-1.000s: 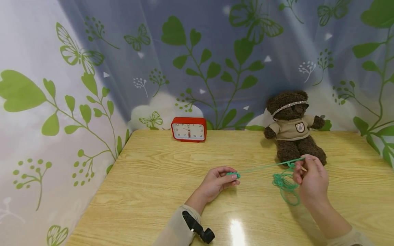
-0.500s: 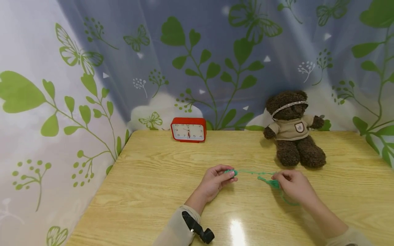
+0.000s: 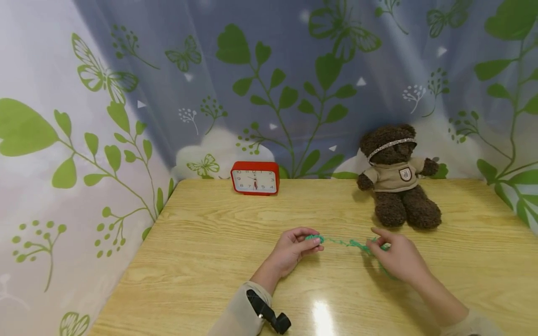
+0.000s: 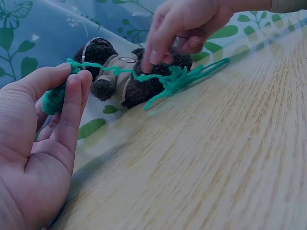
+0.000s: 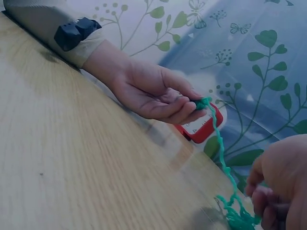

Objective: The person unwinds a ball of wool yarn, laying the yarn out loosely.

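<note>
My left hand (image 3: 294,247) pinches a small wound bundle of green yarn (image 4: 53,99) between thumb and fingers. From this bundle a wavy, slack yarn strand (image 5: 220,143) runs across to a loose tangle of the same yarn (image 4: 175,81). Close over that tangle is my right hand (image 3: 401,256), its thumb and index fingertip apart in the head view. In the left wrist view its bent fingers hang right above the yarn. The right hand partly hides the tangle in the head view.
On the wooden table (image 3: 201,261), a red alarm clock (image 3: 255,178) stands at the back. A brown teddy bear (image 3: 395,177) in a beige top sits at the back right, just beyond the right hand. Leaf-patterned curtain (image 3: 269,84) hangs behind the table.
My right hand has come down and left from beside the bear to the tangle, and its fingers have parted. The strand, taut earlier, now sags. The left hand stays nearly still.
</note>
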